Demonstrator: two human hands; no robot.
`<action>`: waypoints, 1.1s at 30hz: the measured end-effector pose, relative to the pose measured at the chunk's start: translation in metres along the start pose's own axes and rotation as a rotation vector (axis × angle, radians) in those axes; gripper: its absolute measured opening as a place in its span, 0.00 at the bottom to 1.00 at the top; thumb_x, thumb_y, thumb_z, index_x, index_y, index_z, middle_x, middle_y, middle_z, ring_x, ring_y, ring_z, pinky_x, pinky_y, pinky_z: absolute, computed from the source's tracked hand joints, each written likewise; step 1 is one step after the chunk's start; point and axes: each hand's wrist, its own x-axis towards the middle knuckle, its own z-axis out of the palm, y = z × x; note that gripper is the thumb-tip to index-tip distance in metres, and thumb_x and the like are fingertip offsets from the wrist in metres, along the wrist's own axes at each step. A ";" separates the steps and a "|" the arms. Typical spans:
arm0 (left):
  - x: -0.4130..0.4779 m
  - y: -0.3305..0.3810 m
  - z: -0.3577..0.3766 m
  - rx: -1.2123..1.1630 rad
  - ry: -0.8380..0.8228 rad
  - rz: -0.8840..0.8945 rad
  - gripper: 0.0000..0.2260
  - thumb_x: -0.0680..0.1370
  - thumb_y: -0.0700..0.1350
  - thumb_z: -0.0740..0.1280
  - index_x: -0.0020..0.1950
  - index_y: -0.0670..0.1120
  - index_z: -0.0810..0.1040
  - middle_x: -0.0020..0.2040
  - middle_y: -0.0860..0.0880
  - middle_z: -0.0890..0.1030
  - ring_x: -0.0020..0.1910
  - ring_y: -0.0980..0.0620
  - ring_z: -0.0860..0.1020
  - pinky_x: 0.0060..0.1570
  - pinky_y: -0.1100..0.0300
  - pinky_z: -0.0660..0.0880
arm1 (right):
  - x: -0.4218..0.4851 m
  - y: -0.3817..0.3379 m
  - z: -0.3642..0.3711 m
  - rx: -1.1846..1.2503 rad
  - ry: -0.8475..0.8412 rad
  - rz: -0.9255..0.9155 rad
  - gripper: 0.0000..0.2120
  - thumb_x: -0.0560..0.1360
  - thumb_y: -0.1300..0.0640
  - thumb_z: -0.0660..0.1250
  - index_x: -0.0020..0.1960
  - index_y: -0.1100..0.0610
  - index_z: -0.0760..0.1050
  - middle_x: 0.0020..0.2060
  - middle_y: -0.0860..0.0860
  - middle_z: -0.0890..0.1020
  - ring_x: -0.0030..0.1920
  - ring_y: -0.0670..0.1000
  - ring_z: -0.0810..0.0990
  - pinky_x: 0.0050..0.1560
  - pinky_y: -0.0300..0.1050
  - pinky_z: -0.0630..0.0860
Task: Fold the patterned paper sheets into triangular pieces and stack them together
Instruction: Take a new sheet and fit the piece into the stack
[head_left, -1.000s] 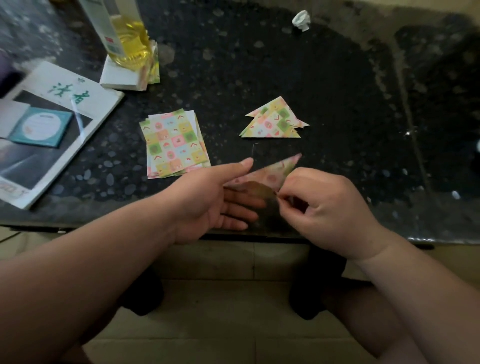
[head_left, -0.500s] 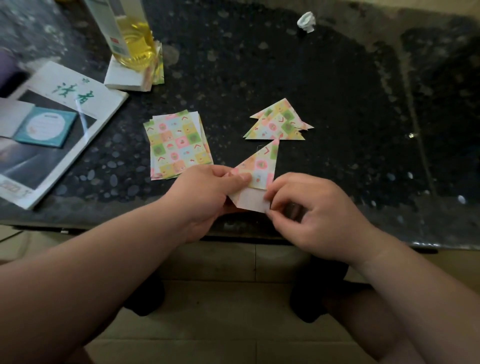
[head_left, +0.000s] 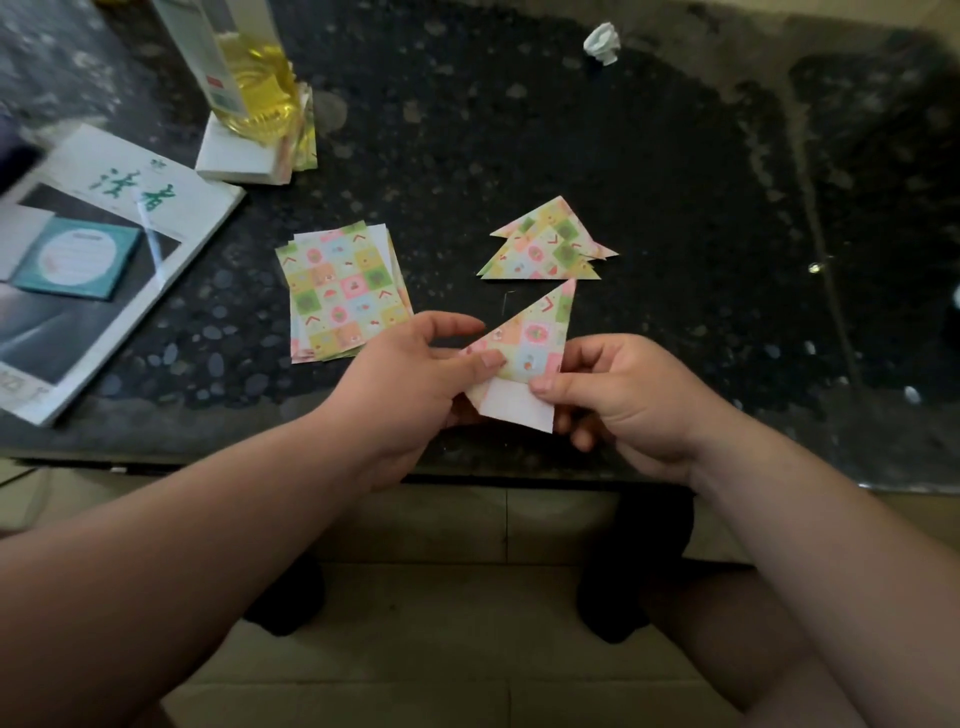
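Risk: fingers (head_left: 491, 359) of left hand (head_left: 410, 379) and right hand (head_left: 631, 402) pinch the part-folded sheet (head_left: 535, 338); uneven pull may skew the crease.

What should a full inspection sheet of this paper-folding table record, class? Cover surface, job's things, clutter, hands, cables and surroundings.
Surface: dark speckled table, glossy.
Job's things: stack of flat sheets; pile of folded triangles to its right, apart; half-folded sheet, a patterned triangle over a white flap, held near the front edge.
Clutter: bottle of yellow liquid on a white box; magazine with teal booklet on it; paper ball far back.
Hands: left hand and right hand both pinch the half-folded sheet.
Cables: nothing seen.
Surroundings: tiled floor below.
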 end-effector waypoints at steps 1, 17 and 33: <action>0.001 0.000 -0.001 -0.025 0.019 0.002 0.13 0.78 0.37 0.72 0.60 0.46 0.76 0.49 0.42 0.86 0.48 0.44 0.87 0.47 0.48 0.83 | 0.000 -0.001 0.000 0.003 0.008 0.007 0.03 0.77 0.65 0.71 0.50 0.63 0.82 0.40 0.56 0.85 0.31 0.47 0.77 0.24 0.37 0.70; 0.003 0.004 -0.008 -0.187 -0.159 0.034 0.14 0.76 0.26 0.67 0.55 0.40 0.85 0.58 0.41 0.85 0.57 0.46 0.84 0.55 0.55 0.80 | 0.002 -0.009 -0.005 0.336 -0.049 -0.136 0.23 0.66 0.66 0.72 0.60 0.58 0.77 0.51 0.57 0.87 0.45 0.51 0.86 0.33 0.39 0.75; 0.007 0.005 -0.014 0.374 0.162 0.138 0.04 0.81 0.44 0.70 0.54 0.47 0.83 0.38 0.51 0.86 0.35 0.56 0.84 0.39 0.62 0.80 | 0.005 -0.008 0.007 -0.037 0.230 -0.154 0.22 0.76 0.62 0.75 0.63 0.46 0.70 0.42 0.51 0.88 0.42 0.52 0.88 0.42 0.50 0.84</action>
